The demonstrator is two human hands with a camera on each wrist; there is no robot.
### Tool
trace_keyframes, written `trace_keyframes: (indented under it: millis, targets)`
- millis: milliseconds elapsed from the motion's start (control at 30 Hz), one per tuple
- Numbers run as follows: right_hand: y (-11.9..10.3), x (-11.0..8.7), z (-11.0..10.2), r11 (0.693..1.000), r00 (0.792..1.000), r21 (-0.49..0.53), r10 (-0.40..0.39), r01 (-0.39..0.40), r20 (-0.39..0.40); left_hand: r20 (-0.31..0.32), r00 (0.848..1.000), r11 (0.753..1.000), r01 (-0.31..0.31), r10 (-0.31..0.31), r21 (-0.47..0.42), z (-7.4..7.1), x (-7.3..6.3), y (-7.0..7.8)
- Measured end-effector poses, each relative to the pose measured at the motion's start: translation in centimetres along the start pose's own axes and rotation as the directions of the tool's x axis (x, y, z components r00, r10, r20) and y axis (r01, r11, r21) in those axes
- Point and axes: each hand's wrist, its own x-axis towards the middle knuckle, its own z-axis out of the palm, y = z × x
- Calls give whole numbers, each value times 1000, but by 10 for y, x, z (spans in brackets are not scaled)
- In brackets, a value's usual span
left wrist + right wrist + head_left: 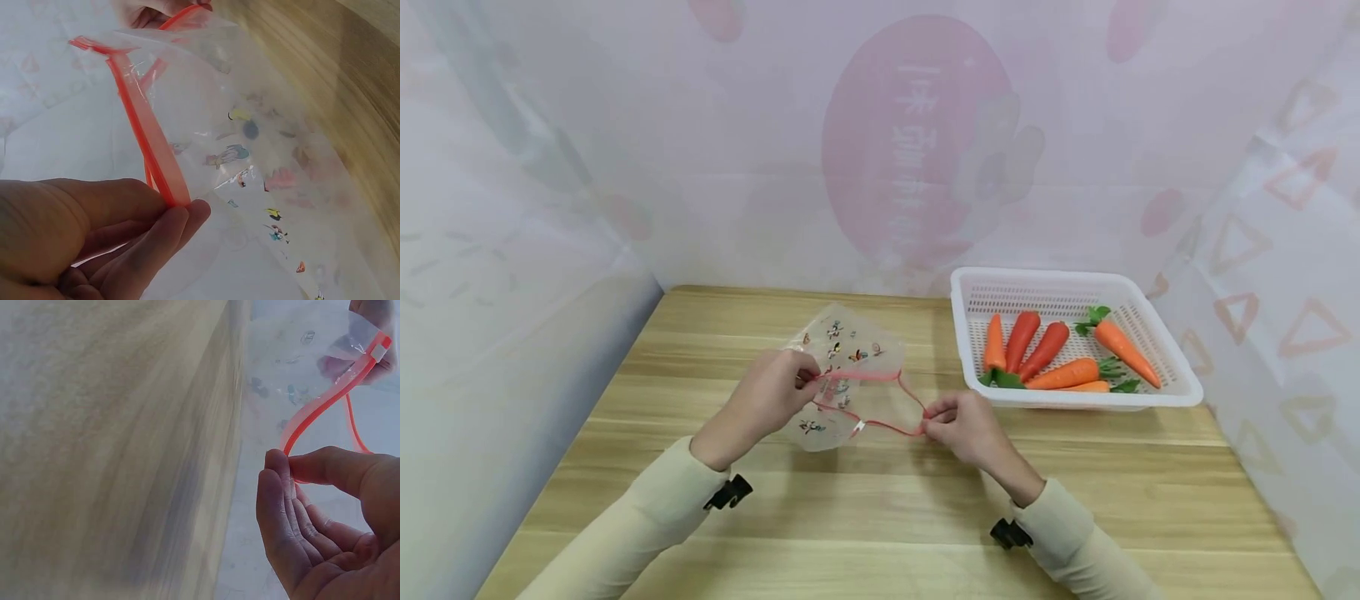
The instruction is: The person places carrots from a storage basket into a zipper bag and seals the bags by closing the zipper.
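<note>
A clear zipper bag (850,342) with small cartoon prints and a red zip edge is held between the two hands, its mouth spread apart. The left hand (767,400) pinches one end of the red edge between thumb and fingers, seen closely in the left wrist view at the zip strip (153,156). At the opposite end, the right hand (966,427) pinches the edge with thumb and fingertips. A white slider (858,427) sits on the near side of the zip. Nothing can be made out inside the bag besides the prints.
A white perforated basket (1183,390) stands at the right on the wooden table (850,533). In it lie several orange carrots (1126,352) with green tops and two red peppers (1045,348). Pale printed sheets (737,167) wall the back and sides.
</note>
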Motion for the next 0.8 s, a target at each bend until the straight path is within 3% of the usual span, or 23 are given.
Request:
trace_keyframes:
  millis: [200,367,500,800]
  targets:
    - [1,-3,-1,1000,1000,-26,-16,15,-11,45,999,999,14,-12,-50,1,-3,6]
    - [-4,-7,0,994,996,-65,-93,92,-12,64,997,995,-39,45,-95,10,-2,15]
    - [-6,-12,-3,988,992,-83,-129,129,6,57,996,996,-62,66,-70,15,-1,17]
    - [-12,-33,-39,985,986,-84,-147,153,76,59,996,996,-58,62,-71,16,1,16]
